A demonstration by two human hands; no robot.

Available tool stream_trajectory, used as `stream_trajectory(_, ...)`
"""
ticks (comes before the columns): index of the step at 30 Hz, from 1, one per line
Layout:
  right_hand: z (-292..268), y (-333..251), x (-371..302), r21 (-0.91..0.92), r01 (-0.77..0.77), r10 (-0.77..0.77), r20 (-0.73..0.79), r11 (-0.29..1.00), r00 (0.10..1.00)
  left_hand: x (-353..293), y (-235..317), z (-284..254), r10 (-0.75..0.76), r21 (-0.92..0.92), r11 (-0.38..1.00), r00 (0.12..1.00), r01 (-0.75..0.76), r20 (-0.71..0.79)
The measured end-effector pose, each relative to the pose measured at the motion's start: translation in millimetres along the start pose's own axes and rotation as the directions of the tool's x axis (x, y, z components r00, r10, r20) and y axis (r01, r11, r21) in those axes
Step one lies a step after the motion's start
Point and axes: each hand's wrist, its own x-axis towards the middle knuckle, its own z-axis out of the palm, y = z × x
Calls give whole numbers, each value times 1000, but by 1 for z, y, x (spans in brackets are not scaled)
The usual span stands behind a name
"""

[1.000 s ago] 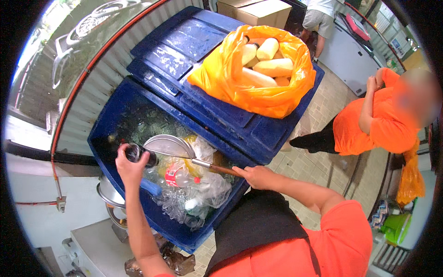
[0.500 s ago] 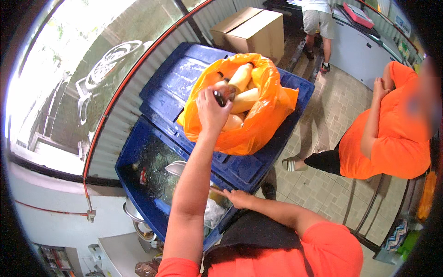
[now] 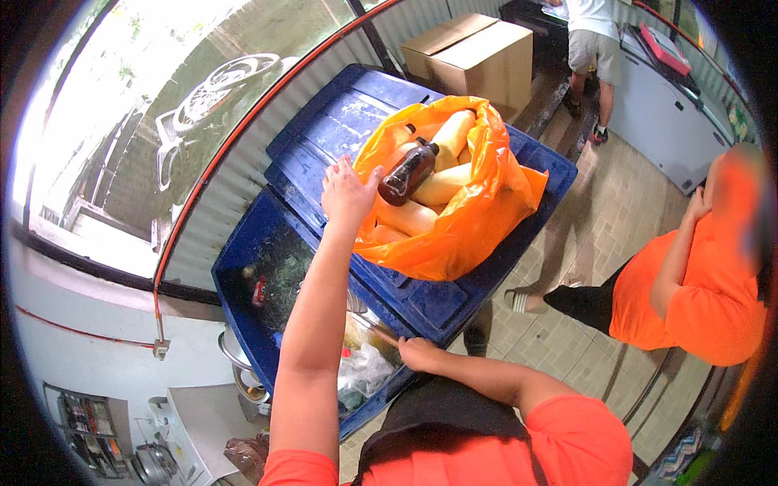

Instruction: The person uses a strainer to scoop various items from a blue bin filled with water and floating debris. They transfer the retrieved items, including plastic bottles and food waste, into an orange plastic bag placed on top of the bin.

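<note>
My left hand (image 3: 350,190) is open with its fingers spread, just left of a dark brown bottle (image 3: 408,172). That bottle lies tilted on top of several cream-coloured bottles (image 3: 443,185) with dark caps inside an orange plastic bag (image 3: 438,253). The bag sits on the blue lid (image 3: 304,134) of a large blue bin. Lower down, my right hand (image 3: 417,354) is closed round the brown handle of a long-handled tool (image 3: 377,330). The handle slants into the bin's open half; its far end is partly hidden by my left forearm.
In the blue bin (image 3: 235,259) are ice or water, a red item (image 3: 259,290) and clear plastic bags (image 3: 366,368). Behind stands a cardboard box (image 3: 486,61). A person in orange (image 3: 648,300) sits at right; another (image 3: 594,49) stands by a white chest freezer (image 3: 668,117).
My left hand has let go of the brown bottle and drawn back left, leaving it on the cream-coloured ones. My right hand stays on the tool handle. The view has shifted slightly.
</note>
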Motion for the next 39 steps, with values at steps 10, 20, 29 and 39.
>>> stream_trajectory(10, -407, 98, -20, 461, -211, 502, -834, 862, 228, 57, -19, 59, -71, -323, 915, 883, 243, 464)
stream_trajectory(20, -343, 157, -89, 527, 694, 300, -850, 491, 433, -34, -135, -8, -101, -787, -326, 809, 523, 579)
stream_trajectory(29, -458, 97, -39, 575, 719, 539, -776, 391, 327, 96, -110, -19, -376, -872, -205, 786, 445, 490)
stream_trajectory(39, -441, 74, -109, 491, 615, 403, -868, 617, 289, 136, -149, -26, -287, -847, -184, 797, 498, 531)
